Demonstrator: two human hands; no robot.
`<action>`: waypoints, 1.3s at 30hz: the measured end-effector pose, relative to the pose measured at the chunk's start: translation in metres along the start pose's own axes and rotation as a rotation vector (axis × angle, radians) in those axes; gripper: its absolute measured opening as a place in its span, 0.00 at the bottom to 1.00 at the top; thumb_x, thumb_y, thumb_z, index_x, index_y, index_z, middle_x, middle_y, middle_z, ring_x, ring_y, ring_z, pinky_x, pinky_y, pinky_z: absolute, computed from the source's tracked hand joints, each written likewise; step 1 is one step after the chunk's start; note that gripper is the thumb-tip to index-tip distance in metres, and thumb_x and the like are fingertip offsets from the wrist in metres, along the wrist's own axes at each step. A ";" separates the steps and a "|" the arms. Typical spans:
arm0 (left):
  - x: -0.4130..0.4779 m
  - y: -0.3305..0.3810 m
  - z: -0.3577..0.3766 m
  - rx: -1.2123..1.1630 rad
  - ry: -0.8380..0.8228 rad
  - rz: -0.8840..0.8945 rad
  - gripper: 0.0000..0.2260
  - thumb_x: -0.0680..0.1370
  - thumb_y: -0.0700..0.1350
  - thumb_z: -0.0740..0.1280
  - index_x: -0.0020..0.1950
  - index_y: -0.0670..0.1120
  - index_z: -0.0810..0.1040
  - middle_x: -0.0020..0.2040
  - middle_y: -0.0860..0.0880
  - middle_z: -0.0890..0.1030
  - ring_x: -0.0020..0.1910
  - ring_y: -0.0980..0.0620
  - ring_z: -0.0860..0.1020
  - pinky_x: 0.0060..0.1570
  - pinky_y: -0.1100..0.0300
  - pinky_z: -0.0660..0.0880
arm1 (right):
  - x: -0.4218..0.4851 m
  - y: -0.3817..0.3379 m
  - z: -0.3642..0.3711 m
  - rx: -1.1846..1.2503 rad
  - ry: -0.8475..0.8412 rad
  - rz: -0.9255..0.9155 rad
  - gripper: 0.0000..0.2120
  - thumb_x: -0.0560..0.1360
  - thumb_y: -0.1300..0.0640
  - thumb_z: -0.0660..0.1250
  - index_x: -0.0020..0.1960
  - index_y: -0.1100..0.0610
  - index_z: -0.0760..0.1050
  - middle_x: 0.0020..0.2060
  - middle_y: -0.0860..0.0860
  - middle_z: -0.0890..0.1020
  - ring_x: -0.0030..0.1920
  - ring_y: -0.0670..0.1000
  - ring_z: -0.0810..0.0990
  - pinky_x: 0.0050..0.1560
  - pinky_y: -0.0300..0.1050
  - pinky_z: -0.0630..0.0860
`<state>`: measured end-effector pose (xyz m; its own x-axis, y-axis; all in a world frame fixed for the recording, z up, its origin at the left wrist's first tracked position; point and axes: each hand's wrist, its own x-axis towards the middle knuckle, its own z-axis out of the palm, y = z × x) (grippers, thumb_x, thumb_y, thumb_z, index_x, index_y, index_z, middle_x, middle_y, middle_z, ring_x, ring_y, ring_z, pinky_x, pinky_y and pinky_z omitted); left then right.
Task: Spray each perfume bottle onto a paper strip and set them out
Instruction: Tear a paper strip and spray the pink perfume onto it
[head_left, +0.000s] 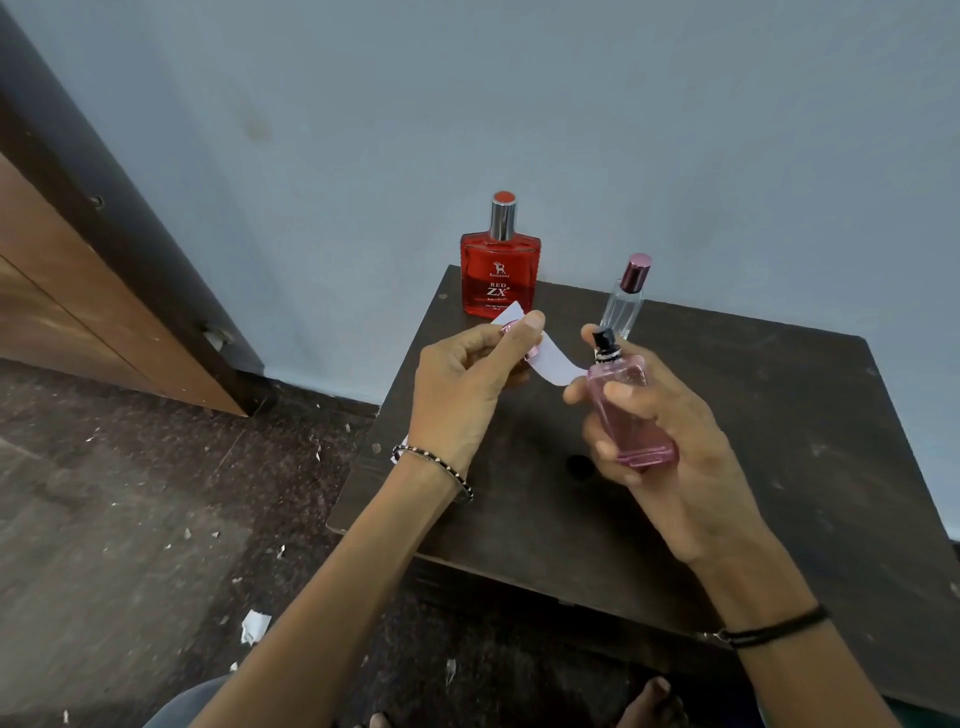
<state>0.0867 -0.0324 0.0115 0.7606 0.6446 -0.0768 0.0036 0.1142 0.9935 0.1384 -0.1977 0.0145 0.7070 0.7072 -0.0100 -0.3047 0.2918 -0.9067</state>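
My right hand (670, 447) grips a pink perfume bottle (626, 410) above the dark wooden table (779, 441), its black spray nozzle uncovered and my index finger resting on top. My left hand (462, 384) pinches a white paper strip (553, 358) that curves toward the nozzle; a pink cap (511, 328) is tucked in the same hand. A red square bottle (500, 270) with a silver and red cap stands at the table's back edge. A slim clear bottle (626, 296) with a maroon cap stands to its right, just behind the nozzle.
A blue wall rises right behind the table. A brown wooden door (78, 291) stands at the left. Scraps of white paper (254, 626) litter the speckled floor left of the table. A small dark hole (579, 465) marks the tabletop below my hands.
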 end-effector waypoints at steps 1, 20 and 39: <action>0.001 -0.001 -0.001 0.016 0.011 0.004 0.11 0.75 0.53 0.74 0.45 0.46 0.89 0.43 0.48 0.88 0.47 0.52 0.86 0.50 0.58 0.84 | 0.000 -0.001 0.000 0.044 -0.017 0.020 0.25 0.75 0.53 0.67 0.72 0.55 0.73 0.47 0.57 0.82 0.31 0.48 0.73 0.25 0.38 0.68; 0.001 0.002 -0.008 0.022 -0.152 -0.075 0.11 0.76 0.49 0.75 0.49 0.41 0.87 0.44 0.45 0.89 0.43 0.50 0.88 0.42 0.60 0.84 | 0.000 0.016 0.005 -1.141 0.243 -0.320 0.23 0.74 0.53 0.75 0.67 0.47 0.73 0.55 0.40 0.76 0.50 0.32 0.74 0.47 0.20 0.69; -0.003 0.004 -0.004 -0.030 -0.193 -0.176 0.10 0.76 0.46 0.75 0.46 0.39 0.87 0.42 0.41 0.88 0.36 0.49 0.87 0.36 0.62 0.82 | 0.004 0.022 0.008 -1.295 0.168 -0.285 0.20 0.74 0.54 0.74 0.64 0.56 0.75 0.49 0.45 0.77 0.47 0.47 0.77 0.49 0.27 0.67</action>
<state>0.0819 -0.0303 0.0149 0.8599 0.4570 -0.2275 0.1297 0.2354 0.9632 0.1294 -0.1832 -0.0018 0.7418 0.6099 0.2787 0.6212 -0.4684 -0.6283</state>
